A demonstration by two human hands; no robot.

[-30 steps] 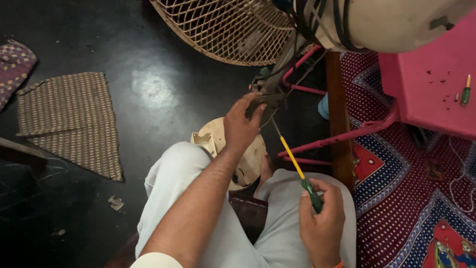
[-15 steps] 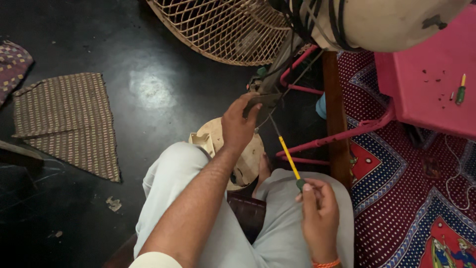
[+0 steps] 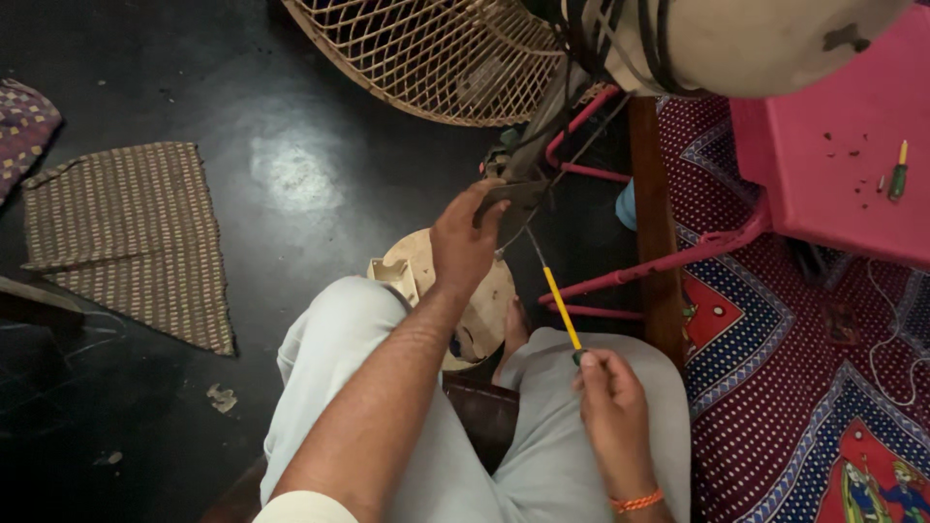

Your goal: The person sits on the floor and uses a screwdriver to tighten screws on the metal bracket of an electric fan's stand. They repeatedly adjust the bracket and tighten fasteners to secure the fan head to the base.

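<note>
head view looks down on a dark, glossy floor (image 3: 194,107) that throws back a pale patch of light. beyond and to the left of the left hand (image 3: 463,242) lies a brown woven mat (image 3: 126,237), flat, with a scrap of patterned cloth (image 3: 24,121) past it at the frame edge. to the right of the right hand (image 3: 610,407) spreads a red and blue dotted rug (image 3: 775,387), with a wooden strip (image 3: 657,252) running along its near edge.

the left hand is closed around a dark metal part (image 3: 518,194) at the base of a fan, just below the cream wire fan guard (image 3: 436,58) that tilts away above it. the fan's pale round motor housing (image 3: 756,39) sits up and to the right of that hand, wrapped with dark cables. the right hand, lower and nearer the body, pinches the handle end of a yellow screwdriver (image 3: 560,308) between fingers and thumb; its shaft rises up and leftward, the tip reaching the metal part at the left hand. an orange thread band (image 3: 635,501) circles the right wrist.

under the left wrist, between the knees in pale trousers (image 3: 329,368), rests a beige round fan cover (image 3: 484,310). pink tube legs (image 3: 668,261) cross behind the screwdriver, belonging to a pink stool (image 3: 833,165) well to the right, whose top carries a small green and yellow screwdriver (image 3: 898,172) and a few dark specks too small to tell.
</note>
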